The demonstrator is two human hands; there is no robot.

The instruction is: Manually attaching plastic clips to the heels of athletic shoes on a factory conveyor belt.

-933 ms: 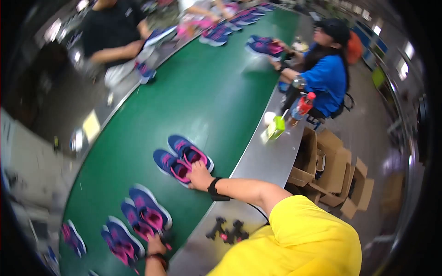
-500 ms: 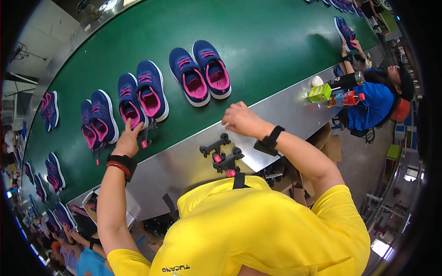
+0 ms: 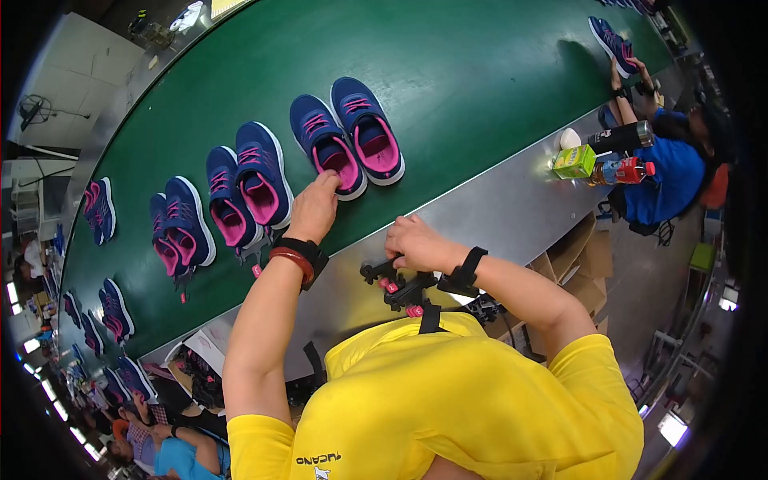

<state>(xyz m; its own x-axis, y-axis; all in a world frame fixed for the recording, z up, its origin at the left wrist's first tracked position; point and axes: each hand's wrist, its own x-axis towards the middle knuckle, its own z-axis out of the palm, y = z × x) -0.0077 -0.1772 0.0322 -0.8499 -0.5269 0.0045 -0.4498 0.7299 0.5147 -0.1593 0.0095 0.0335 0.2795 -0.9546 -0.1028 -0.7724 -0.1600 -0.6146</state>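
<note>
1. Three pairs of navy shoes are seen in the head view, ranged slantwise on the green table.
2. Left hand is placed at the rightmost pair, fingertips at the heel of its left shoe; whether the heel is pinched cannot be told.
3. Right hand is held with fingers curled at the black hangers, over the metal ledge; a hold cannot be told from a touch.
4. Brown drink is contained in the red-capped bottle; just beside it are set a boxy green carton and a cylindrical black flask, their contents hidden.
5. Open cardboard boxes are stacked below the ledge; what is inside cannot be made out.
6. Shoe uppers are made of fabric, with pink linings and white soles; pink tags are fixed to the hangers, and light is reflected by the smooth ledge.
</note>
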